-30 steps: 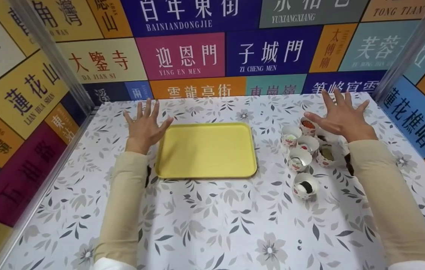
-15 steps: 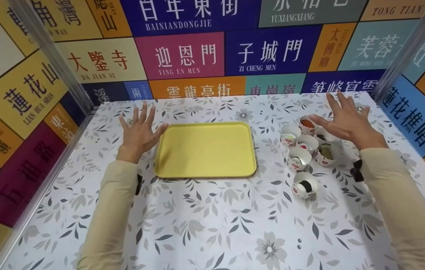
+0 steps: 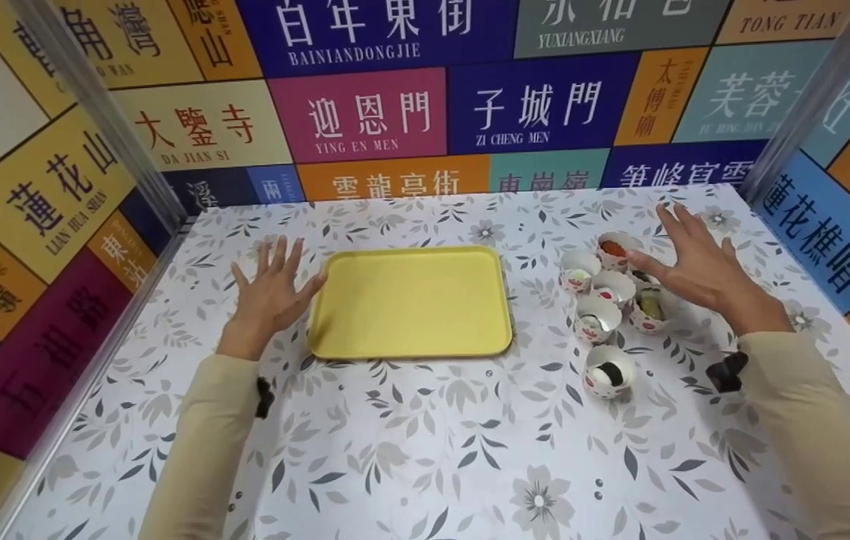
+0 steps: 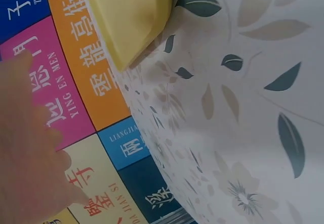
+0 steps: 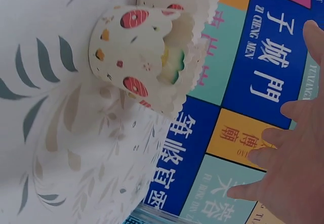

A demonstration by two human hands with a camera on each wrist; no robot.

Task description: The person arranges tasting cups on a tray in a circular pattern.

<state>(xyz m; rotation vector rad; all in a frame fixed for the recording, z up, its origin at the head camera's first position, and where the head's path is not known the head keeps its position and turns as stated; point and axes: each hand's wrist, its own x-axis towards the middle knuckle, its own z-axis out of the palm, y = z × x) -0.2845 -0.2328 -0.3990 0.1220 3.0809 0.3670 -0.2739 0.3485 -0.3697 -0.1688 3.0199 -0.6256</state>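
My left hand (image 3: 263, 296), fingers spread, is just off the left end of a shallow yellow tray (image 3: 409, 304) with nothing on it. My right hand (image 3: 710, 270) hovers with straight fingers at the right of several scalloped paper cups, its thumb overlapping them in the head view. The rear cup holds something orange-red (image 3: 614, 248). In the nearest cup (image 3: 596, 385) sits a white piece with a black band (image 3: 609, 373). A patterned cup (image 5: 116, 46) in the right wrist view shows a green-edged white piece (image 5: 173, 66) inside. Both hands hold nothing.
A white cloth (image 3: 409, 465) with grey leaves and flowers covers the table. Colourful sign panels (image 3: 357, 112) line the back and sides, with clear corner posts (image 3: 106, 120) at left and right. Dark wrist devices (image 3: 727, 373) hang under the sleeves.
Both hands have drawn back toward me and a little outward, the left one away from the tray's edge. Tray and cups have stayed in place.
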